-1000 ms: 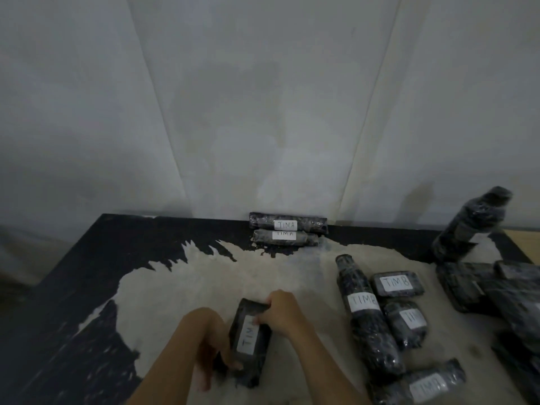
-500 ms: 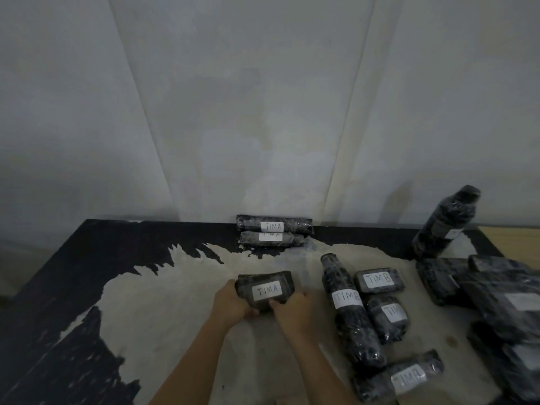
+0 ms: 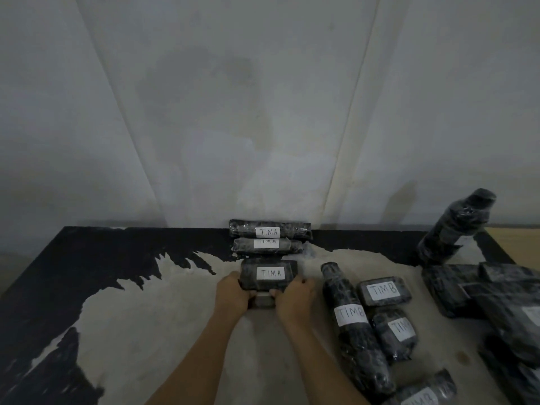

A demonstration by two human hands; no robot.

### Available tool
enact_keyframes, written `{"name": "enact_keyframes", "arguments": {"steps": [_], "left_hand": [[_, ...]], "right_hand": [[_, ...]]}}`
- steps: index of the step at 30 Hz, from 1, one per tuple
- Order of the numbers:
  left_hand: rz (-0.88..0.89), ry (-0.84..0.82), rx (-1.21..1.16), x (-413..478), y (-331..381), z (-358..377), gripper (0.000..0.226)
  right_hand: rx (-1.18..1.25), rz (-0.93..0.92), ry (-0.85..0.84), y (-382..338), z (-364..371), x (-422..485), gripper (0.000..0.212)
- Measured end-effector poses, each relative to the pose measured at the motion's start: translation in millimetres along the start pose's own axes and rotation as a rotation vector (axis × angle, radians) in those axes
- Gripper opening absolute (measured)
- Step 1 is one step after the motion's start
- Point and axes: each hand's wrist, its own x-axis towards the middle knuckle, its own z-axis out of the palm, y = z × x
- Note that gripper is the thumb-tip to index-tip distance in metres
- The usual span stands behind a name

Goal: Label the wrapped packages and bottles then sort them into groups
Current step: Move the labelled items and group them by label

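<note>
Our left hand (image 3: pixel 233 295) and right hand (image 3: pixel 295 296) grip the two ends of a wrapped package labelled TIMA (image 3: pixel 270 274), low at the table (image 3: pixel 146 317), just in front of two TIMA rolls (image 3: pixel 268 232) by the wall. A TIMB bottle (image 3: pixel 350 317) lies to its right.

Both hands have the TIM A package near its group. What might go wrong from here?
Set down too far forward, the TIM A package may nudge the two TIM A rolls by the wall; they look round and might roll apart. The right hand is close to the lying TIM B bottle; a bump could roll it and blur the groups.
</note>
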Motion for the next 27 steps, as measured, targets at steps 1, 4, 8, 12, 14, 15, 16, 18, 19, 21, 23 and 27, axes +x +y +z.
{"name": "enact_keyframes", "arguments": {"steps": [1, 4, 8, 12, 14, 15, 16, 18, 19, 21, 23, 27], "left_hand": [[-0.002, 0.010, -0.017, 2.7, 0.1, 1.7, 0.030], [0.026, 0.016, -0.058, 5.6, -3.1, 6.5, 0.042], [0.094, -0.094, 0.052, 3.9, -12.8, 5.8, 0.078], [0.111, -0.142, 0.036, 2.7, -16.0, -0.9, 0.074], [0.118, -0.124, 0.036, 1.6, -15.7, -2.7, 0.065], [0.116, -0.119, 0.031, 1.6, -15.7, -2.3, 0.062], [0.111, -0.106, 0.021, 2.0, -16.1, -0.9, 0.059], [0.098, -0.077, -0.002, 2.2, -15.1, 1.8, 0.052], [0.098, -0.056, 0.000, 2.4, -15.2, 3.3, 0.049], [0.110, -0.017, 0.028, 3.8, -13.7, 5.8, 0.042], [0.118, 0.025, 0.033, 7.9, -12.6, 7.7, 0.035], [0.126, 0.011, 0.197, 16.7, -5.0, 8.6, 0.047]], "right_hand": [[0.002, -0.005, 0.002, -2.6, 1.4, 1.8, 0.069], [0.024, -0.004, 0.014, -5.7, 5.2, 6.8, 0.069], [0.012, -0.043, 0.010, 1.0, 3.3, 9.6, 0.072], [-0.028, -0.135, -0.109, 10.9, 2.1, 11.0, 0.097], [-0.137, -0.172, -0.169, 14.6, 2.0, 9.5, 0.087], [-0.161, -0.188, -0.172, 16.4, 1.7, 9.8, 0.079], [-0.153, -0.201, -0.161, 17.5, 1.8, 10.8, 0.071], [-0.147, -0.229, -0.119, 18.3, 2.3, 13.2, 0.060], [-0.172, -0.244, -0.098, 17.8, 2.3, 14.3, 0.058], [-0.213, -0.270, -0.061, 16.9, 0.9, 16.8, 0.056], [-0.226, -0.285, -0.031, 15.3, -0.8, 18.5, 0.056], [-0.203, -0.286, -0.010, 13.7, 0.6, 21.1, 0.052]]}}
